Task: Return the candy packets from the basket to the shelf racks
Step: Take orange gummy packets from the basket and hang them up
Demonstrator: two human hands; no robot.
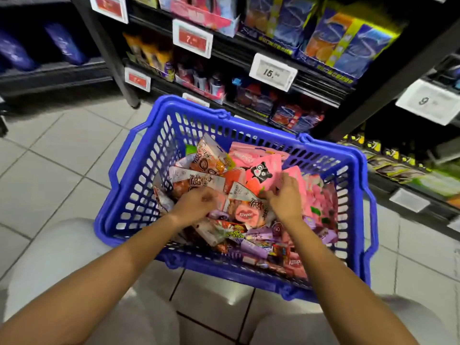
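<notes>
Knees: your two pale-clad knees [82,282] are sitting nearest the lens, at the bottom of the view, w/ the grey floor tiles [57,150] showing between and around them.
Arms: both forearms are reaching fwd from the bottom corners, over the near rim and into the basket.
Basket: the blue basket [139,195] is resting on the tiles right in front of the shelf racks [321,78], its handles folded down along the rim.
Candy packets: the candy packets [251,220] are lying heaped inside the basket; orange-brown ones on the left, pink ones [263,170] on the right, purple ones toward the near side.
Left hand: your left hand [196,202] is lying knuckles-up on the orange-brown packets at the middle-left of the heap, fingers curled under (can't tell if they're actually pinching a packet; the back of the hand is hiding the tips).
Right hand: your right hand [286,195] is pressing into the pink packets at centre-right, fingers bent down among them; whether they're closing on one I can't tell.
Racks: boxed sweets are standing in rows behind the basket, w/ price tags [272,72] clipped along the shelf edges.
Blur: the upper shelves are smearing, so pack labels there aren't readable.
</notes>
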